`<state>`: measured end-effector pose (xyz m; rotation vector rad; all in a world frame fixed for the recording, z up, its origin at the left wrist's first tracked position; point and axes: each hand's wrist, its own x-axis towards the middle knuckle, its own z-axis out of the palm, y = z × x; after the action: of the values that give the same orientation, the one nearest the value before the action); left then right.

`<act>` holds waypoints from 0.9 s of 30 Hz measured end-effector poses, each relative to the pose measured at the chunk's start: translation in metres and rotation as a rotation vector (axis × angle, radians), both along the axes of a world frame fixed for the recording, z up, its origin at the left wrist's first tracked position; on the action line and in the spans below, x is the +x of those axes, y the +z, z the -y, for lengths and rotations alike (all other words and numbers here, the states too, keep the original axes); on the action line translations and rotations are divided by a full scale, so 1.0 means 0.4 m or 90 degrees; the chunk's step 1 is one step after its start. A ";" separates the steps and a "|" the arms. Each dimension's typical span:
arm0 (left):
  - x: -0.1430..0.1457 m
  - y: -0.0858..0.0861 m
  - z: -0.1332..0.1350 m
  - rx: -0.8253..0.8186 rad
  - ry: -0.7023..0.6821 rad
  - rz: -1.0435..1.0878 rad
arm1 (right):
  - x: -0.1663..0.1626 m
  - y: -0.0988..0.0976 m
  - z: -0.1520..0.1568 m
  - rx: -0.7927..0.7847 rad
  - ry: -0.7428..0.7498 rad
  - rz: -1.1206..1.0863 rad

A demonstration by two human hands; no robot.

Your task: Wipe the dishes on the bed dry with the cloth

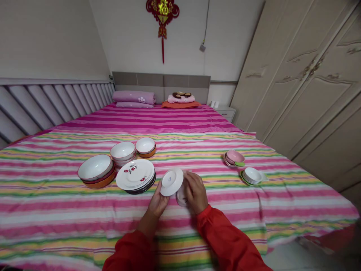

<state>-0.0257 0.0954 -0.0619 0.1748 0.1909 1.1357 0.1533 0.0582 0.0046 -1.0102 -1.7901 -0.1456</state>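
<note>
A small white plate is tilted up with its underside toward me, and a faint mark shows at its middle. My left hand is closed on its lower left edge. Just right of it, my right hand is closed on a second small plate, pale and partly hidden behind the fingers and the first plate. Both are held above the striped cloth. Close by on the left lies a stack of larger plates, the top one white with red flowers and darker ones below.
Left of the hands stand stacks of bowls, a large one, a medium one and a smaller one. On the right are pink bowls and small white bowls on a green dish. Folded bedding lies by the headboard.
</note>
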 end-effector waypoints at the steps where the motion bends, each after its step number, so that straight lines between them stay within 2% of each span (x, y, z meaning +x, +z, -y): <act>1: 0.001 0.001 0.000 0.014 -0.009 -0.003 | -0.008 0.007 -0.004 0.019 0.022 0.040; 4: 0.010 0.002 0.000 0.057 -0.036 -0.026 | -0.018 0.009 -0.017 0.075 0.036 0.133; 9: 0.012 -0.005 0.007 0.070 -0.045 -0.040 | 0.011 -0.003 -0.032 0.106 0.019 0.182; 12: 0.002 0.002 0.019 0.066 -0.094 -0.056 | 0.038 0.006 -0.032 0.090 0.006 0.165; 15: -0.003 0.024 0.030 0.075 -0.119 -0.078 | 0.067 0.021 -0.029 0.061 -0.027 0.090; 18: 0.000 0.044 0.035 0.095 -0.115 -0.112 | 0.104 0.024 -0.026 -0.008 -0.101 -0.059; 20: 0.002 0.051 0.035 0.107 -0.123 -0.130 | 0.135 0.017 -0.026 -0.092 -0.171 -0.209; 24: 0.002 0.051 0.035 0.117 -0.135 -0.140 | 0.207 -0.018 -0.034 -0.300 -0.232 -0.666; 27: 0.001 0.047 0.034 0.117 -0.137 -0.141 | 0.258 -0.048 -0.042 -0.336 -0.238 -0.910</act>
<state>-0.0252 0.0818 -0.0431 0.4749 0.2571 0.9181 0.2565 0.0748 -0.0145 -1.2844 -0.3070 0.7005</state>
